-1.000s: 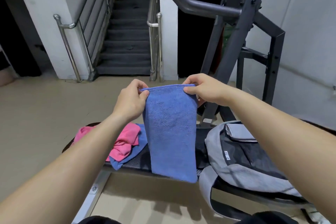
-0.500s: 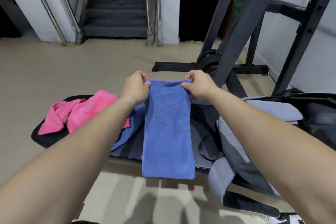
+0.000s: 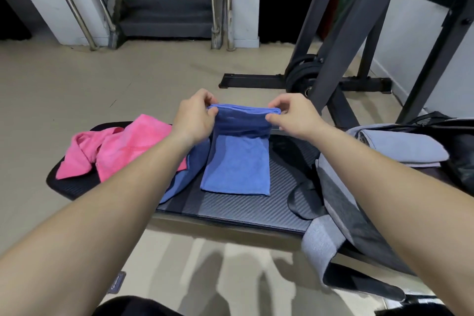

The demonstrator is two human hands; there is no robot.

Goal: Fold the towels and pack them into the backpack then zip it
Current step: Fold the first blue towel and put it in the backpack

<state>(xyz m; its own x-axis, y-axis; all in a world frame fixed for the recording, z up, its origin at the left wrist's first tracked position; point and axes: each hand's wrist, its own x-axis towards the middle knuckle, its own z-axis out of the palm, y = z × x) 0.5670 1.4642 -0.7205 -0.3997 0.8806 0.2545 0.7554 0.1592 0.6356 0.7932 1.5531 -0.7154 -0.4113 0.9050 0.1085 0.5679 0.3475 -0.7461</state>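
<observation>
A crumpled pink towel (image 3: pixel 123 146) is seen on the desk (image 3: pixel 243 210) to the left of the left hand (image 3: pixel 195 118), with a second blue towel (image 3: pixel 179 185) partly tucked beneath it, under the left forearm. The top left corner of the blue towel (image 3: pixel 238 161) is pinched by the left hand, and the top right corner by the right hand (image 3: pixel 292 117). Its upper part is held raised between the hands, while its lower part lies flat on the desk. A grey backpack (image 3: pixel 333 187) is laid to the right of the right hand.
</observation>
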